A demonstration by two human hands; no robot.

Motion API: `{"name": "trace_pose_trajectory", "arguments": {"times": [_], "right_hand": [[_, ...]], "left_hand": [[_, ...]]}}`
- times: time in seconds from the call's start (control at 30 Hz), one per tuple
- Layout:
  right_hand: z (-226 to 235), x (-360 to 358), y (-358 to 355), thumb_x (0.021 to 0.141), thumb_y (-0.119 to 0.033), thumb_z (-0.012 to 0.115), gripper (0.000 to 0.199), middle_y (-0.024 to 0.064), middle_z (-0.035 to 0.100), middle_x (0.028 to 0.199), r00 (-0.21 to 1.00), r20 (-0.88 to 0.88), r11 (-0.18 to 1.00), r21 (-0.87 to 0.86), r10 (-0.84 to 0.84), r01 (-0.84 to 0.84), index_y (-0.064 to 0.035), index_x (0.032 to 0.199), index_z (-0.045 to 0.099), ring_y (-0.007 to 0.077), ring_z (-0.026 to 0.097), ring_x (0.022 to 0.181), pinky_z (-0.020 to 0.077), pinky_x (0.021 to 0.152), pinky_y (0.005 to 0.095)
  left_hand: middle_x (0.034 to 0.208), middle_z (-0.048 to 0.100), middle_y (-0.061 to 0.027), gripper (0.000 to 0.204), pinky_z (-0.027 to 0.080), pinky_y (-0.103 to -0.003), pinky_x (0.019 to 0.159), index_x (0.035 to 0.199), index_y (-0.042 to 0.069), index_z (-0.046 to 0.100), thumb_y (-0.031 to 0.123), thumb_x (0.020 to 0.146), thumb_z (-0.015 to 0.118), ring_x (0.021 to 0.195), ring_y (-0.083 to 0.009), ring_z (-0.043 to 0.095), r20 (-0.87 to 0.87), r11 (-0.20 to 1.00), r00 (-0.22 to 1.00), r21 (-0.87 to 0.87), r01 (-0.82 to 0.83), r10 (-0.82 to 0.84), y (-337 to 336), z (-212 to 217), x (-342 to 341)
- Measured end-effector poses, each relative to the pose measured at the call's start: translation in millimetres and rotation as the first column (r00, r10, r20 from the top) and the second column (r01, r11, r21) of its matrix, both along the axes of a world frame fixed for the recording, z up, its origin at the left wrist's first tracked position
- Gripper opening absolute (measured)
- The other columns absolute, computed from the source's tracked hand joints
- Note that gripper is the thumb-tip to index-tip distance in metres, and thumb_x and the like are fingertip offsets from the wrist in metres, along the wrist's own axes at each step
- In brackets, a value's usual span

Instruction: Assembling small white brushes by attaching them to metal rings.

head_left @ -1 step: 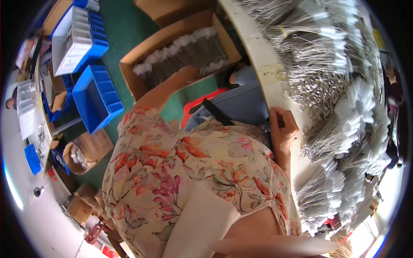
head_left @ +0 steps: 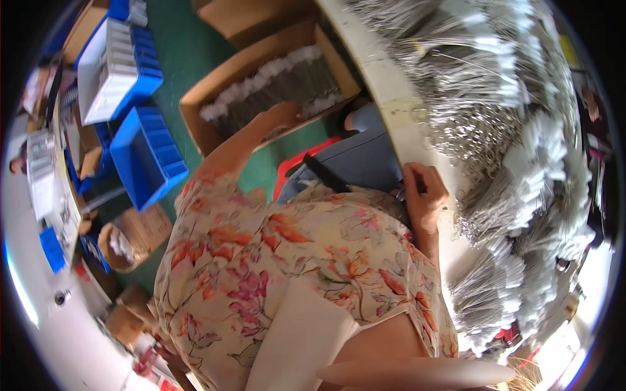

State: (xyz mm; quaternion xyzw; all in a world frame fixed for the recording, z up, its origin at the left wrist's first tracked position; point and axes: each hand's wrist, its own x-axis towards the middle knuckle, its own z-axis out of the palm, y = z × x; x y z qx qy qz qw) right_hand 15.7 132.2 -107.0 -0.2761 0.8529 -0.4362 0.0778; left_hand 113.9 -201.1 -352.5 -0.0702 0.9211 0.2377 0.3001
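Cardboard makes up the long open box on the green floor, packed with rows of grey bundles with white ends. The left hand reaches down into it, resting on the bundles; its fingers are turned away, so I cannot tell whether they grasp anything. The right hand sits at the near edge of the pale worktop, fingers curled inward against something small and dark that is too hidden to name; whether they clench it I cannot tell. Heaps of silvery wire bundles with white tags cover most of the worktop, lying just beside that hand. Between the arms, a grey seat with a black strap and a red part beneath it stands between box and worktop. Blue plastic bins lie to the left, well apart, one holding a white tray. A floral garment fills the lower middle and hides the floor below.
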Motion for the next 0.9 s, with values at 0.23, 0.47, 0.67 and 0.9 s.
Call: {"name": "trace_pose_trajectory", "arguments": {"times": [0.23,0.47,0.67,0.9], "right_hand": [[27.5,-16.3,22.8,0.073,0.000,0.065,0.007,0.0097,0.059,0.068,0.997,0.044,0.983,-0.176,0.065,-0.056,-0.0028,0.079,0.062,0.0217,0.057,0.054,0.0455,0.049,0.0301],[67.3,-31.9,94.4,0.072,0.000,0.066,0.012,0.0072,0.056,0.066,0.979,-0.076,0.948,-0.277,-0.187,0.159,-0.0045,0.082,0.063,0.0176,0.057,0.052,0.0452,0.045,0.0285],[101.5,-66.2,176.0,0.072,0.006,0.064,0.013,0.0062,0.060,0.069,0.820,-0.184,0.829,-0.275,-0.542,0.487,-0.0028,0.082,0.065,0.0103,0.056,0.056,0.0444,0.049,0.0228],[128.9,-164.8,229.5,0.079,-0.008,0.062,0.010,0.0088,0.063,0.073,0.754,-0.307,0.805,-0.084,-0.581,0.587,-0.0026,0.088,0.065,0.0131,0.059,0.062,0.0465,0.056,0.0244]], "left_hand": [[0.098,0.064,-0.0065,0.022,0.046,-0.026,0.079,0.102,-0.001,0.062,0.011,0.084,0.060,0.088,-0.0116,0.059,0.136,0.634,0.950,0.770,0.077,-0.281,39.8,292.8,-104.8],[0.094,0.062,-0.0053,0.028,0.047,-0.028,0.081,0.107,0.000,0.057,0.022,0.090,0.051,0.088,-0.0132,0.059,-0.457,0.715,0.888,0.603,0.353,-0.053,97.4,390.5,-316.5],[0.097,0.064,-0.0114,0.033,0.048,-0.033,0.076,0.105,0.005,0.059,0.031,0.084,0.057,0.091,-0.0218,0.061,-0.642,0.989,0.756,-0.137,0.049,-0.127,76.6,315.3,-518.2],[0.100,0.062,-0.0164,0.030,0.046,-0.044,0.080,0.098,0.008,0.061,0.032,0.080,0.054,0.095,-0.0340,0.059,-0.663,0.864,0.707,-0.480,-0.150,-0.245,131.7,313.0,-518.1]]}}
